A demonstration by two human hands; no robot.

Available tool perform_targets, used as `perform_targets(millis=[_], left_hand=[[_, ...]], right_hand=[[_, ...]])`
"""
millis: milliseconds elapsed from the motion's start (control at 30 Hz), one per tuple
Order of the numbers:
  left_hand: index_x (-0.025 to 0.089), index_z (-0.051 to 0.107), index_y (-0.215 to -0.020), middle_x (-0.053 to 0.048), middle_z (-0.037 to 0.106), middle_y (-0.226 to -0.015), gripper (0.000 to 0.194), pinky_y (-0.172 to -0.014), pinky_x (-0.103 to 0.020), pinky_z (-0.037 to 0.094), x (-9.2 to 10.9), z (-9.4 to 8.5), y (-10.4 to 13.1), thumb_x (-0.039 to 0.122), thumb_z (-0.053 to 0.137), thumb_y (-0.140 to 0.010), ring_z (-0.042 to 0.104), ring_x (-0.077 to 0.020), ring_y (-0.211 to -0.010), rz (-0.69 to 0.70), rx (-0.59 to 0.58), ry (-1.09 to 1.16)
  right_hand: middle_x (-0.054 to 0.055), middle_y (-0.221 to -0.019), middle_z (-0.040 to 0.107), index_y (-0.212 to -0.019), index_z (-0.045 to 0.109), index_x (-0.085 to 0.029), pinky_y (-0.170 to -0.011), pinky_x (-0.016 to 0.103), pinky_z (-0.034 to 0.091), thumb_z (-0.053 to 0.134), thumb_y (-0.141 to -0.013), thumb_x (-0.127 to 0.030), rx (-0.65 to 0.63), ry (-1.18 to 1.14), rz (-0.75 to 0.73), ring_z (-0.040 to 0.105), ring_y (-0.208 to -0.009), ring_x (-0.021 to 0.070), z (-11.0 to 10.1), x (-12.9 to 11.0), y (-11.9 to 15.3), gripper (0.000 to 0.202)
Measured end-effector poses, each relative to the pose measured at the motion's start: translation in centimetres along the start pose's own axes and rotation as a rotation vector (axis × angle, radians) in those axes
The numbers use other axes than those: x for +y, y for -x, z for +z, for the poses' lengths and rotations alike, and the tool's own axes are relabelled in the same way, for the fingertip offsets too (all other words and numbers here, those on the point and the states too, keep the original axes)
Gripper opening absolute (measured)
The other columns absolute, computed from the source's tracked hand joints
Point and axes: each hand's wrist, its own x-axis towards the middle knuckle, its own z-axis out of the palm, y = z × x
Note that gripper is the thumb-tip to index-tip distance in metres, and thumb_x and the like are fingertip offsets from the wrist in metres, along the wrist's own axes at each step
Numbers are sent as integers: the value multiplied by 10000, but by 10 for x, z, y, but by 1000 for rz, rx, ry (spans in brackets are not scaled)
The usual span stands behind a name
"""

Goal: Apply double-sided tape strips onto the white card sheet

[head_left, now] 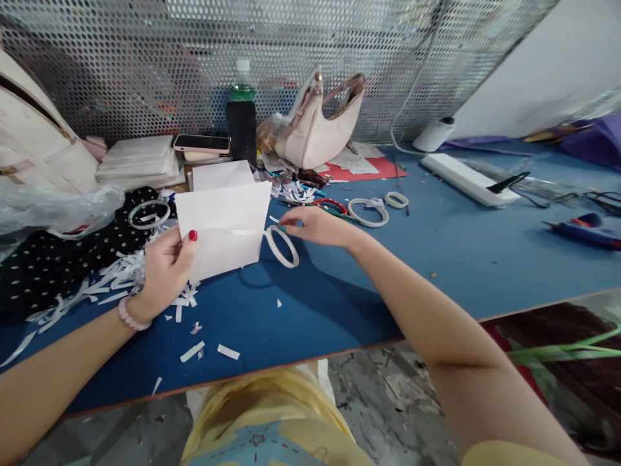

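Note:
My left hand (167, 262) grips a white paper card (220, 249) by its left edge, thumb on the front and the other fingers behind. The card is tilted up above the table, with a fold or strip line running across its middle. At the card's right edge hangs a narrow roll of white tape (290, 263), its strip reaching the card at that line. My right hand (315, 225) pinches at the top of this roll, fingertips partly hidden. Behind the card another white sheet (223, 175) shows.
White paper scraps (191, 351) litter the blue table (436, 259). More tape rolls (369, 223), red-handled scissors (332, 206), a pink handbag (310, 139), a bottle (242, 87), a phone (201, 144), stacked white cards (138, 158), a power strip (468, 181) and blue pliers (585, 232) lie around.

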Motion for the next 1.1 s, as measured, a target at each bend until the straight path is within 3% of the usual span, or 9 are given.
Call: perform_targets(millis=[133,267,367,500,600,667,867,1100], left_hand=[[229,643,-732,4,563,-626,356,-578,-299,435,0,1,1,455,463,-940,524,-177,-617,-29,0,26],[230,631,-710,6,568,-627,344,-579,-301,432,1,0,2,437,478,-938,531,-179,-616,-49,1,54],[225,640,-743,6,586,-650,327,-596,-301,437,2,-1,1,416,466,-944,541,-177,-627,-8,-10,39],[213,578,-652,11,544,-598,356,-550,-291,393,1,-3,-1,400,474,-936,495,-158,-573,51,-1,-8],[212,531,-608,21,503,-554,377,-513,-286,353,1,-4,-1,406,485,-927,452,-145,-528,38,15,-31],[213,542,-628,23,512,-558,364,-514,-283,365,3,-3,-1,416,487,-926,460,-146,-529,9,24,-20],[204,652,-894,-10,673,-744,242,-580,-271,468,12,1,2,404,515,-887,582,-160,-634,-56,-62,88],[194,631,-852,34,533,-545,273,-442,-243,362,10,-1,0,438,514,-890,461,-125,-463,-72,-46,-6]], right_hand=[[106,-1086,682,-1080,643,-159,-901,371,482,440,-914,-230,70,-84,-239,622,-1020,207,14,-19,5,272],[149,-1077,668,-1055,617,-134,-917,449,469,560,-884,-377,106,42,-227,596,-1049,282,26,-33,10,302],[131,-1049,668,-994,608,-150,-929,429,456,545,-844,-234,117,79,-262,589,-1043,261,25,-34,11,183],[88,-1016,668,-958,600,-173,-914,388,440,491,-769,-114,136,67,-342,578,-1004,218,15,-31,13,227],[76,-909,655,-866,608,-185,-869,391,428,502,-834,-190,182,149,-345,562,-918,220,10,-31,14,111],[85,-886,646,-813,607,-186,-854,393,427,491,-887,-245,211,175,-345,555,-889,223,10,-32,14,150],[109,-933,656,-792,641,-180,-871,402,430,461,-930,-229,267,198,-331,560,-944,239,25,-34,10,232],[92,-811,689,-754,650,-174,-827,381,429,445,-920,-193,247,277,-300,603,-895,228,29,-47,14,264]])
